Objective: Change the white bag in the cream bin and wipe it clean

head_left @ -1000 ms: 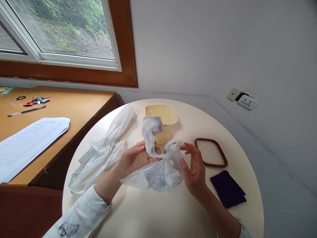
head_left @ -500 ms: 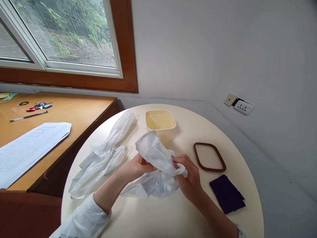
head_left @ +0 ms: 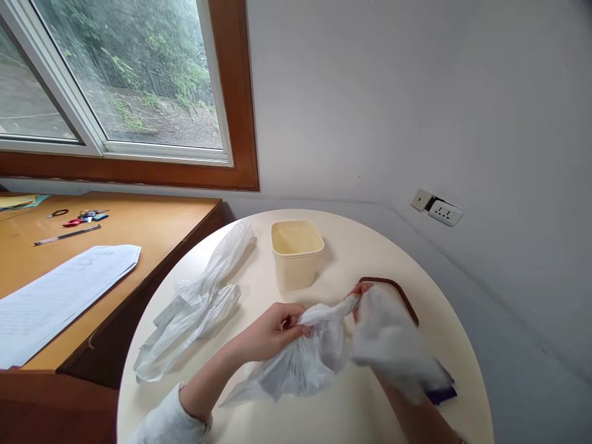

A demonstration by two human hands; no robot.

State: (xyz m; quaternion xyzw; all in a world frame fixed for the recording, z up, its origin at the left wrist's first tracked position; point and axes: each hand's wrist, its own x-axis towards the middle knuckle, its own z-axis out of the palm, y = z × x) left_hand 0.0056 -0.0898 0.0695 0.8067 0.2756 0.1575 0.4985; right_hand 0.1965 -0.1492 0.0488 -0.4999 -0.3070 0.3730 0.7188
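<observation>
While both hands [head_left: 272,333] grip twisted bag [head_left: 305,364], tub [head_left: 296,271] stands beyond.

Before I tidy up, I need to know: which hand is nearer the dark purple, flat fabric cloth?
Right. The right hand, gripping the crumpled white plastic bag, is beyond the cloth and left of it; the left hand is farther left, also gripping the bag.
</observation>
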